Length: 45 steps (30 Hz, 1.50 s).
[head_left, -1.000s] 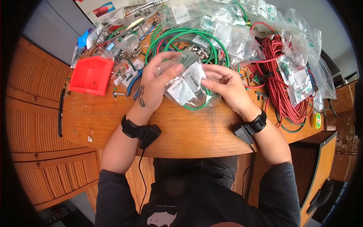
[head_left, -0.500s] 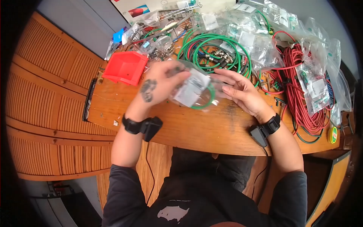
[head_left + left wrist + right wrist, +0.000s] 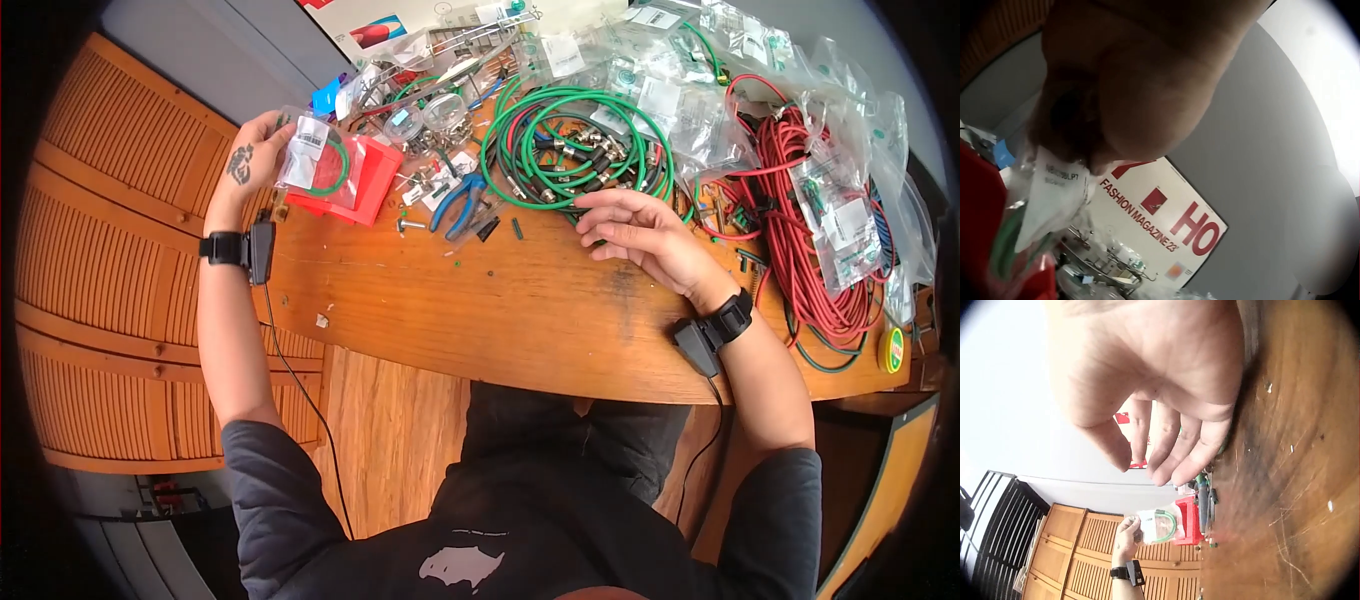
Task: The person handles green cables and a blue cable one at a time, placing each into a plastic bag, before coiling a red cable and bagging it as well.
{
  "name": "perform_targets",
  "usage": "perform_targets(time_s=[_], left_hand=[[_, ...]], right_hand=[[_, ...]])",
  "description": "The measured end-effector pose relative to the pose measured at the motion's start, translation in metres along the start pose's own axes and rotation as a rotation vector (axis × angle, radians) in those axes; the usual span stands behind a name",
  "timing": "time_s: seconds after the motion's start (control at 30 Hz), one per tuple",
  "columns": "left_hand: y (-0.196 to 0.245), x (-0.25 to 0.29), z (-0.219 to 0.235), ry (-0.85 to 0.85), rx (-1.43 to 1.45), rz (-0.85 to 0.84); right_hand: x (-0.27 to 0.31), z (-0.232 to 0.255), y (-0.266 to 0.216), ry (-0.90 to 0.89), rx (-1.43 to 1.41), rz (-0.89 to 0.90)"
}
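Observation:
At the table's far left, my left hand (image 3: 252, 155) pinches a clear plastic bag by its edge. The bag (image 3: 1060, 194) has a white printed label (image 3: 306, 150) and a looped green cable (image 3: 338, 178) inside. In the head view it overlaps the red bin (image 3: 375, 180); the right wrist view shows it held up beside that bin. My right hand (image 3: 645, 240) holds nothing, its fingers loosely bent above the table, just in front of the coiled green cables (image 3: 500, 180).
Blue-handled pliers (image 3: 458, 205) and small metal parts lie right of the bin. Clear plastic bags (image 3: 700, 140) pile up at the back. A big bundle of red cable (image 3: 790, 230) lies at the right, with a small yellow-green tin (image 3: 891, 350) near the edge.
My left hand has carried the bagged green cable from the middle of the table leftward to the red bin. My right hand has let go of the bag and stays near the middle.

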State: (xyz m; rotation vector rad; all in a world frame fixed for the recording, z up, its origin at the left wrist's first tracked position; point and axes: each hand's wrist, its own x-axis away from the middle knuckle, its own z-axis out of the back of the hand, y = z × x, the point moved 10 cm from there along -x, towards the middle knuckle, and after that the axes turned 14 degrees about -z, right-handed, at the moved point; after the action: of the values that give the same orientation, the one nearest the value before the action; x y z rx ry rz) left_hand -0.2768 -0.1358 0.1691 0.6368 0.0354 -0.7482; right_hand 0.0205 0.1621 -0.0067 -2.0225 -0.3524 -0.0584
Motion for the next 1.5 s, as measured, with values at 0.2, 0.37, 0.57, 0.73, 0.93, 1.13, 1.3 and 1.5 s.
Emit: perform_targets(time_s=[0.2,0.37,0.57,0.73,0.93,1.13,1.3,1.5], left_hand=[[-0.055,-0.029,-0.014,-0.111,0.125,0.024],[-0.105,-0.032,-0.044,-0.265,-0.041,0.1],[-0.11,-0.036,-0.07,-0.295,-0.451,-0.109],[-0.025,-0.022,-0.062,-0.257,-0.877,-0.05],[-0.057,-0.019,-0.119,-0.502,-0.428,-0.108],[0.009,-0.021,-0.123,-0.485,-0.728,-0.214],[0.148,-0.034,-0.16,-0.221,-0.477,-0.516],[0.197,-0.058,-0.234,-0.263,-0.319,-0.574]], right_hand=[[-0.001,0.001,0.0,-0.024,-0.038,0.003],[-0.001,0.002,0.002,-0.022,-0.044,-0.033],[0.0,0.002,0.004,-0.015,-0.022,-0.052],[0.0,0.0,0.001,-0.023,-0.035,-0.055],[0.001,0.003,0.002,-0.008,-0.047,-0.058],[0.0,0.004,0.002,-0.035,-0.086,-0.043],[0.001,0.012,-0.003,-0.051,-0.246,0.008],[0.005,0.034,-0.018,0.015,-0.371,0.158]])
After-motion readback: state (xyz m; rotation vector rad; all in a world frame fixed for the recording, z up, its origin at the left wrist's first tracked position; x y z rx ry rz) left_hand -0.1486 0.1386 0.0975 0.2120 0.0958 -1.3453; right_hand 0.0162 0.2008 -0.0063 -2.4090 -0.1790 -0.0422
